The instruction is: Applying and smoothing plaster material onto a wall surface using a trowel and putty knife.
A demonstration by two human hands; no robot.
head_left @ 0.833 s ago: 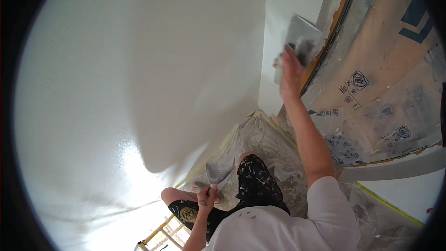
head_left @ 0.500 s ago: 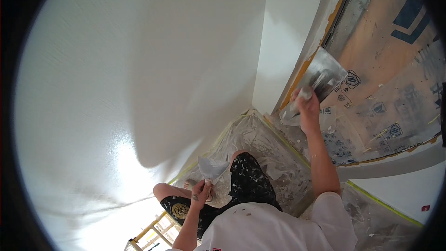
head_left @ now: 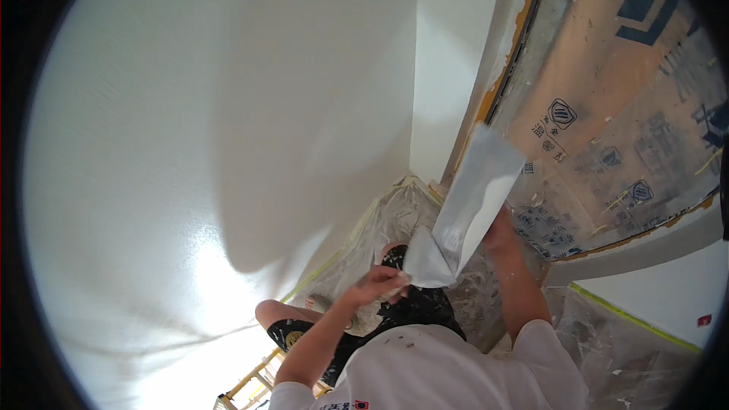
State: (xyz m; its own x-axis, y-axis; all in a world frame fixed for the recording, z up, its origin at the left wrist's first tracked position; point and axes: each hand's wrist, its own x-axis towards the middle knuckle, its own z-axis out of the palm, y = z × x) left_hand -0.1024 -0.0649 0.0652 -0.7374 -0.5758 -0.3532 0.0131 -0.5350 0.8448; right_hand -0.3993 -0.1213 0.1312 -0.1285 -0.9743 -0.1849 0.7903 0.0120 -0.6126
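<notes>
My left hand [head_left: 380, 286] is closed on the handle of a putty knife [head_left: 427, 262] with a broad flaring blade. That blade meets the near end of a long rectangular plastering trowel [head_left: 480, 178] in front of my lap. My right hand [head_left: 499, 231] grips the trowel from behind, so its handle and most of my fingers are hidden by the plate. The trowel stands tilted, its flat face turned up and left. A brighter white band runs along its right edge; I cannot tell whether this is putty or light.
A smooth pale wall [head_left: 319, 106] fills the left and meets a narrow wall strip [head_left: 448, 53]. Printed protective sheeting [head_left: 592, 144] covers the surface on the right. Clear plastic film [head_left: 395, 209] lies on the floor, taped along its edges. A yellow ladder-like frame [head_left: 262, 380] stands lower left.
My right hand has drawn the trowel back from the sheeting edge and turned its flat face up. My left hand has raised the putty knife rightward to the trowel.
</notes>
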